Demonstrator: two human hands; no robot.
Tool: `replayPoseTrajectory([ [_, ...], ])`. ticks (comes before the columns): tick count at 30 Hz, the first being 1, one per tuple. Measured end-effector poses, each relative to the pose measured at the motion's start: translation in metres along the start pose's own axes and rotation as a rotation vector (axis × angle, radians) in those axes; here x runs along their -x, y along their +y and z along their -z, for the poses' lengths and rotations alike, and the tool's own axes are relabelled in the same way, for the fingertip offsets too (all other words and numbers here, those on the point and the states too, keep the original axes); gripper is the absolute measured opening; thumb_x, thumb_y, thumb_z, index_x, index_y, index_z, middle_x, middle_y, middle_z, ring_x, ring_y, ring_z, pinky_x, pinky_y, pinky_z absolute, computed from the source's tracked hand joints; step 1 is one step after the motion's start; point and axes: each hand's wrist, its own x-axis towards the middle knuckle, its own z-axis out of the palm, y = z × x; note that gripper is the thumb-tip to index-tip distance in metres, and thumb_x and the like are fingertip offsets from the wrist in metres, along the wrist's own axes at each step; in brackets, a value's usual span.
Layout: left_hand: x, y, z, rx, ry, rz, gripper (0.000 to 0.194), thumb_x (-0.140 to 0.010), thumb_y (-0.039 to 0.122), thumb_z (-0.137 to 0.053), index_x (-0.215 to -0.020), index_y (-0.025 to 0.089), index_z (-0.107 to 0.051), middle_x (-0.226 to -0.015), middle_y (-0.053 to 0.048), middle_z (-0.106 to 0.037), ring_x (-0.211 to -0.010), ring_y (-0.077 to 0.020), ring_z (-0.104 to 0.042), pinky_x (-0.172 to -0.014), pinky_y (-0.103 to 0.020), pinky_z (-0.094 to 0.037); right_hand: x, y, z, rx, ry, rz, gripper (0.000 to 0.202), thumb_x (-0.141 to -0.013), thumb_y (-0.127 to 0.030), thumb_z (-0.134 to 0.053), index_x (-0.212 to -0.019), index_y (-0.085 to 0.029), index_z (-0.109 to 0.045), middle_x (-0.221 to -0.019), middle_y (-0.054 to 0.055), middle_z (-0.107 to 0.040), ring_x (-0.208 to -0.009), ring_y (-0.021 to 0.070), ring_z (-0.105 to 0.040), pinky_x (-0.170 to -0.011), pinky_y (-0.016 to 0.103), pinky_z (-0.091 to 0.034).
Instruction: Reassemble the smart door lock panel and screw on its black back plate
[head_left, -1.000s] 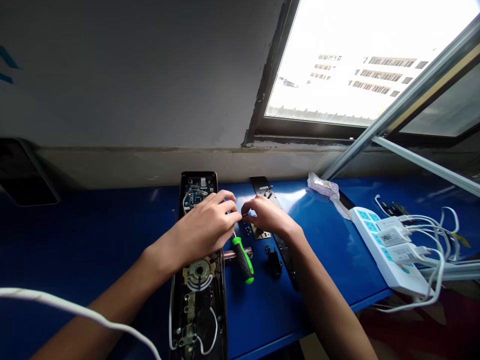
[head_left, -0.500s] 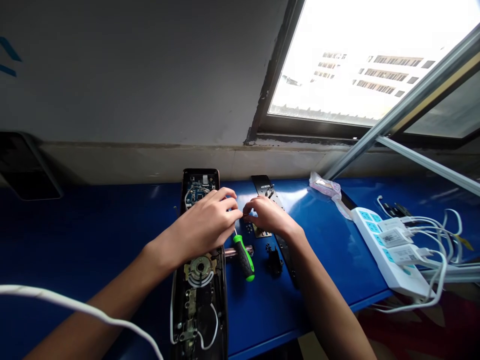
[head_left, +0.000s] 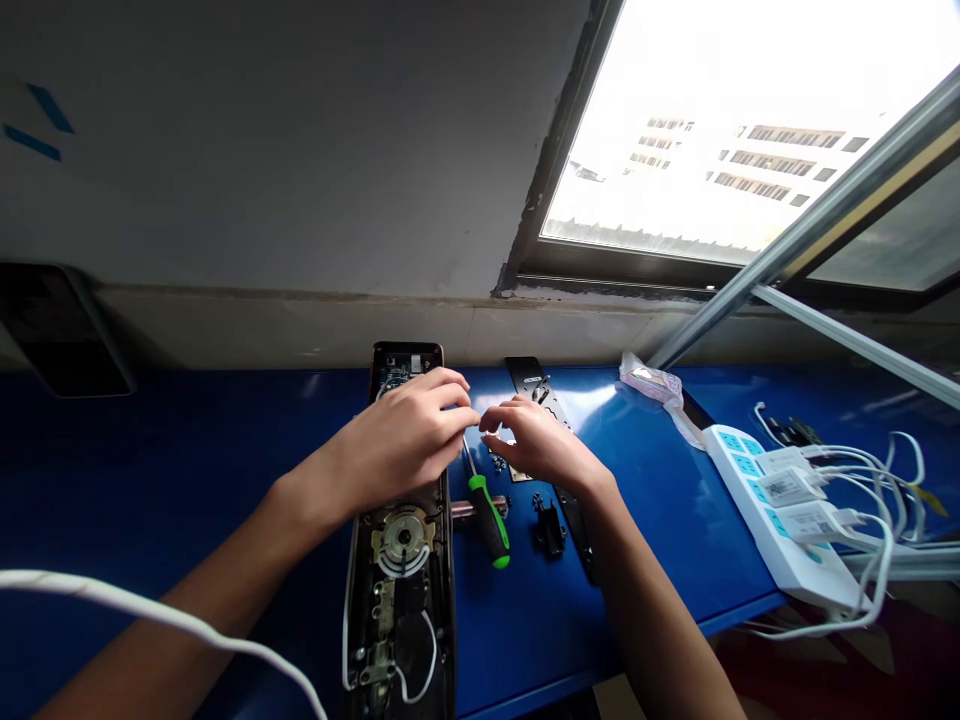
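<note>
My left hand (head_left: 420, 425) hovers over the upper half of a long, black, opened lock housing (head_left: 448, 600), fingers bent and closed toward the right. My right hand (head_left: 534, 440) meets it fingertip to fingertip, thumb and forefinger curled together. Whatever sits between the fingertips is too small to make out. The housing shows a blue circuit board (head_left: 397, 370), a round metal part (head_left: 405, 537) and a white wire (head_left: 433, 660); my left hand hides its middle. Just below the fingertips lies a green-and-black screwdriver (head_left: 489, 520), its shaft pointing up toward my left hand.
Small screws (head_left: 499, 462), a black plastic bracket (head_left: 550, 527), a copper-coloured cylinder (head_left: 463, 508) and a long black plate (head_left: 523, 372) lie on the blue table (head_left: 667, 530). A white power strip (head_left: 780, 550) with plugged chargers stands right. A white cable (head_left: 150, 607) crosses the lower left.
Both hands have shifted slightly left, their fingertips still close together. The view has tilted a little; the screwdriver stays beside the housing.
</note>
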Motion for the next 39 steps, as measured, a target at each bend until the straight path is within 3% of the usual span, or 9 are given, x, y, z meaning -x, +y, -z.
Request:
replayPoseTrajectory([
  [3, 0.002, -0.006, 0.011, -0.003, 0.042, 0.016, 0.024, -0.098, 0.01, -0.054, -0.105, 0.015, -0.077, -0.109, -0.011, -0.073, -0.119, -0.0271, -0.062, -0.099, -0.042, -0.058, 0.008, -0.017, 0.007, 0.012, -0.061, -0.027, 0.015, -0.096, -0.028, -0.063, -0.084, -0.022, -0.069, -0.077, 0.0, -0.073, -0.069, 0.0137, -0.062, -0.064, 0.027, -0.041],
  [6, 0.007, -0.013, 0.022, -0.012, 0.062, 0.077, 0.025, -0.098, 0.012, -0.054, -0.108, 0.016, -0.077, -0.11, -0.01, -0.074, -0.113, -0.0253, -0.064, -0.095, -0.039, -0.058, 0.016, -0.034, 0.008, 0.04, -0.116, -0.061, 0.02, -0.091, -0.033, -0.068, -0.075, -0.021, -0.064, -0.068, -0.001, -0.068, -0.06, 0.0123, -0.058, -0.056, 0.026, -0.032],
  [13, 0.023, -0.026, 0.036, -0.021, 0.002, 0.178, 0.025, -0.096, 0.014, -0.056, -0.109, 0.017, -0.077, -0.107, -0.008, -0.073, -0.105, -0.0231, -0.067, -0.089, -0.036, -0.056, 0.018, -0.055, -0.004, 0.151, -0.174, -0.113, 0.005, -0.086, -0.024, -0.063, -0.084, -0.02, -0.065, -0.074, 0.005, -0.069, -0.063, 0.0175, -0.062, -0.054, 0.03, -0.024],
  [21, 0.033, -0.032, 0.045, -0.039, 0.01, 0.213, 0.026, -0.099, 0.018, -0.053, -0.112, 0.018, -0.076, -0.11, -0.009, -0.072, -0.107, -0.0228, -0.066, -0.094, -0.038, -0.056, 0.013, -0.057, -0.012, 0.164, -0.201, -0.167, 0.01, -0.08, -0.023, -0.067, -0.09, -0.021, -0.066, -0.087, 0.009, -0.074, -0.074, 0.0221, -0.07, -0.058, 0.029, -0.032],
  [25, 0.038, -0.032, 0.048, -0.078, -0.021, 0.292, 0.032, -0.101, 0.022, -0.053, -0.127, 0.021, -0.07, -0.119, -0.01, -0.067, -0.113, -0.0239, -0.065, -0.097, -0.039, -0.056, 0.013, -0.059, -0.01, 0.116, -0.16, -0.191, 0.011, -0.081, -0.02, -0.065, -0.092, -0.021, -0.066, -0.086, 0.008, -0.076, -0.074, 0.0219, -0.069, -0.059, 0.029, -0.035],
  [29, 0.04, -0.03, 0.045, -0.171, -0.042, 0.402, 0.05, -0.101, 0.023, -0.053, -0.151, 0.024, -0.053, -0.138, -0.013, -0.056, -0.123, -0.0283, -0.062, -0.101, -0.043, -0.056, 0.015, -0.055, 0.011, 0.037, -0.079, -0.251, 0.016, -0.086, -0.025, -0.064, -0.102, -0.022, -0.065, -0.083, 0.004, -0.078, -0.066, 0.0172, -0.067, -0.056, 0.028, -0.039],
  [34, 0.036, -0.027, 0.036, -0.111, -0.143, 0.514, 0.069, -0.104, 0.033, -0.05, -0.167, 0.03, -0.022, -0.171, -0.018, -0.025, -0.128, -0.0339, -0.064, -0.102, -0.046, -0.056, 0.021, -0.046, 0.06, -0.025, 0.069, -0.267, 0.016, -0.097, -0.035, -0.058, -0.107, -0.025, -0.064, -0.085, 0.0, -0.079, -0.066, 0.0154, -0.07, -0.055, 0.027, -0.045],
  [36, 0.035, -0.027, 0.031, -0.086, -0.159, 0.549, 0.074, -0.105, 0.034, -0.047, -0.169, 0.03, -0.01, -0.173, -0.02, -0.022, -0.128, -0.0356, -0.065, -0.102, -0.047, -0.056, 0.024, -0.043, 0.079, -0.014, 0.211, -0.24, 0.019, -0.096, -0.04, -0.061, -0.107, -0.025, -0.067, -0.091, 0.003, -0.08, -0.074, 0.0183, -0.074, -0.056, 0.028, -0.049],
  [39, 0.034, -0.03, 0.025, -0.076, -0.117, 0.541, 0.073, -0.105, 0.03, -0.043, -0.17, 0.027, -0.009, -0.171, -0.021, -0.027, -0.124, -0.0344, -0.068, -0.1, -0.046, -0.057, 0.028, -0.042, 0.102, -0.093, 0.379, -0.219, 0.026, -0.088, -0.046, -0.073, -0.106, -0.027, -0.074, -0.089, 0.004, -0.08, -0.076, 0.0233, -0.077, -0.06, 0.034, -0.057],
])
